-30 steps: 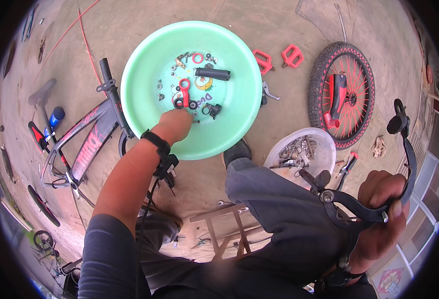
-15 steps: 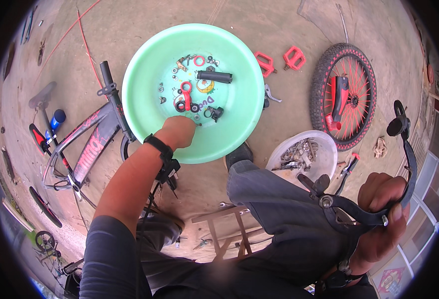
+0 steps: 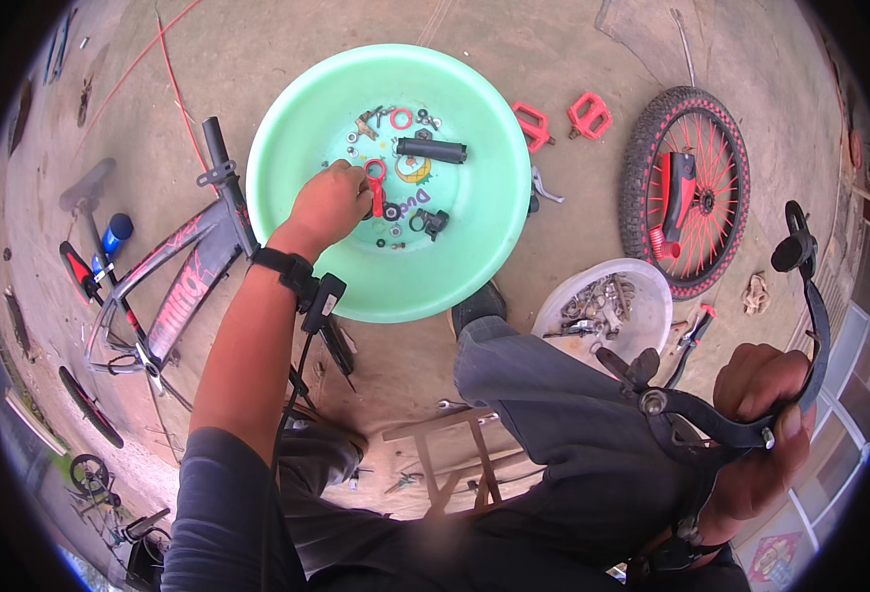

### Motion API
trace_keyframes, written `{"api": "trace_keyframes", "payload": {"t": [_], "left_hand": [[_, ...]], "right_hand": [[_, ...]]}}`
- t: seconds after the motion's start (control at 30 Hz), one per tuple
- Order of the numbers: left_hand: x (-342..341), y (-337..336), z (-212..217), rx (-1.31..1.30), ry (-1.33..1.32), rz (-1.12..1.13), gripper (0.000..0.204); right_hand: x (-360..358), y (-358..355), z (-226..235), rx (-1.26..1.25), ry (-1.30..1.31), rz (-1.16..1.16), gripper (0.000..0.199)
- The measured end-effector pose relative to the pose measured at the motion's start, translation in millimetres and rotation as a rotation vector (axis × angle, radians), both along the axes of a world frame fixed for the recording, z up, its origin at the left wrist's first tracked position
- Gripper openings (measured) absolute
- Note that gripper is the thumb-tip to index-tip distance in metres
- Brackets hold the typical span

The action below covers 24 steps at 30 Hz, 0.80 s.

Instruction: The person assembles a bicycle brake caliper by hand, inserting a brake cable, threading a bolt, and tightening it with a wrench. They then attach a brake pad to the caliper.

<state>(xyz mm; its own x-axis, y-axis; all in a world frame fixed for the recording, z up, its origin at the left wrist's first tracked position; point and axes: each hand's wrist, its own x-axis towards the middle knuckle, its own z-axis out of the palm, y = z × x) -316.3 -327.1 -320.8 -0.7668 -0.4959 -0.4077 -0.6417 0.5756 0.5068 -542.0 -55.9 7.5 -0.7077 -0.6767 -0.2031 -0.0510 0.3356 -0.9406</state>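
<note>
My left hand (image 3: 330,207) reaches down into a light green basin (image 3: 297,113). Its fingers are curled in a pinch beside a red stem-like part (image 3: 376,183); their tips are hidden, so whatever they hold cannot be made out. Around it in the basin lie a black handlebar grip (image 3: 432,150), a red ring (image 3: 400,119), a black clamp (image 3: 430,223) and several small nuts, bolts and washers. Low at the right, my right hand (image 3: 765,380) is closed around a black bicycle brake caliper (image 3: 719,427) with curved arms and brake pads, held in the air above my leg.
On the left lies a grey and red bicycle frame (image 3: 193,281). A whitish bowl of metal parts (image 3: 657,296), red-handled pliers (image 3: 693,335), a wheel with red spokes (image 3: 686,192), red pedals (image 3: 589,116) and a brake lever (image 3: 545,185) lie to the right. A small stool (image 3: 450,449) stands below.
My left hand has moved from the basin's near side farther in, up and to the left, beside the red part. My right hand still holds the brake caliper in nearly the same place.
</note>
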Motion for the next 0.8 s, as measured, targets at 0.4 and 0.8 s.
{"api": "trace_keyframes", "payload": {"t": [0.4, 0.8], "left_hand": [[2, 65, -3, 0.238, -0.217, -0.256, 0.016], [52, 53, 77, 0.416, 0.048, 0.140, 0.022]], "right_hand": [[3, -7, 1, -0.012, -0.015, 0.012, 0.038], [17, -13, 14, 0.016, -0.040, 0.014, 0.043]]}}
